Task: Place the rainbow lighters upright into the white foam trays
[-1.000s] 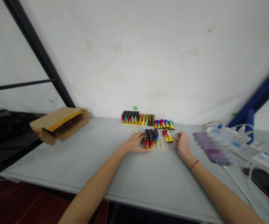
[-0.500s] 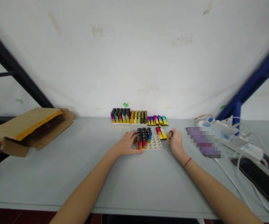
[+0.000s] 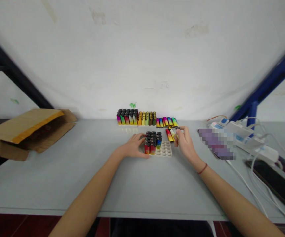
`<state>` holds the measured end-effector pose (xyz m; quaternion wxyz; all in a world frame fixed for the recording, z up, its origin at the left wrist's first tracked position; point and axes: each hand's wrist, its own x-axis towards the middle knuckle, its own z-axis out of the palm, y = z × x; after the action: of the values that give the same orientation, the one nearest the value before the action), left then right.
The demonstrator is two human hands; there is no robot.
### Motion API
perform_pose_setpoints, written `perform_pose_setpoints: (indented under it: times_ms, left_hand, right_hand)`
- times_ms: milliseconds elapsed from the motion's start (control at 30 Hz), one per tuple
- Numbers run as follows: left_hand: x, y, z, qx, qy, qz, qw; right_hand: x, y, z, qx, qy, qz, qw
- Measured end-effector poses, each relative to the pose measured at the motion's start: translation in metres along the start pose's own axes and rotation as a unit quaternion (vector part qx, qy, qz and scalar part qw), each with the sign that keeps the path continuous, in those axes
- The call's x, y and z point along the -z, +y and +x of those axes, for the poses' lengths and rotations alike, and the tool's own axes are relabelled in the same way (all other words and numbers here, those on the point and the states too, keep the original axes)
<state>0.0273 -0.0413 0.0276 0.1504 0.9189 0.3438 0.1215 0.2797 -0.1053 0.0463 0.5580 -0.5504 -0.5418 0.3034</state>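
From where I stood, the table (image 3: 83,184) stretched wide beneath everything. On it, the white tray (image 3: 166,152) held upright lighters (image 3: 152,148) at its left end, with bare cells on the right; it looked thin and light, liable to slide unless steadied by its edge. The left hand (image 3: 134,148) curved around that loaded end, thumb and fingers spread wide; whether it pressed on anything, I couldn't tell. The right hand (image 3: 184,141), just right of the tray, had its grip closed on one lighter (image 3: 177,128), whose dark top showed while most of its body was hidden. I judged that lighter light, stiff, a little slippery and hardly fragile, best pinched by its sides below the top.
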Motion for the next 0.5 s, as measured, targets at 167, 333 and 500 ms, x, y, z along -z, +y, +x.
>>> perform_pose_setpoints:
  times_ms: [167,333,500]
  left_hand:
    - [-0.001,0.001,-0.001,-0.008,0.007,-0.002,1.0]
    - [0.0,0.004,-0.001,-0.001,-0.001,0.005,1.0]
    - [0.0,0.006,-0.002,0.009,-0.005,0.004,1.0]
  right_hand:
    - [-0.004,-0.019,-0.01,0.095,-0.078,-0.037,0.992]
    - [-0.007,-0.018,-0.014,0.167,-0.107,-0.089,0.976]
    - [-0.008,-0.019,-0.02,0.202,-0.128,-0.119,0.964]
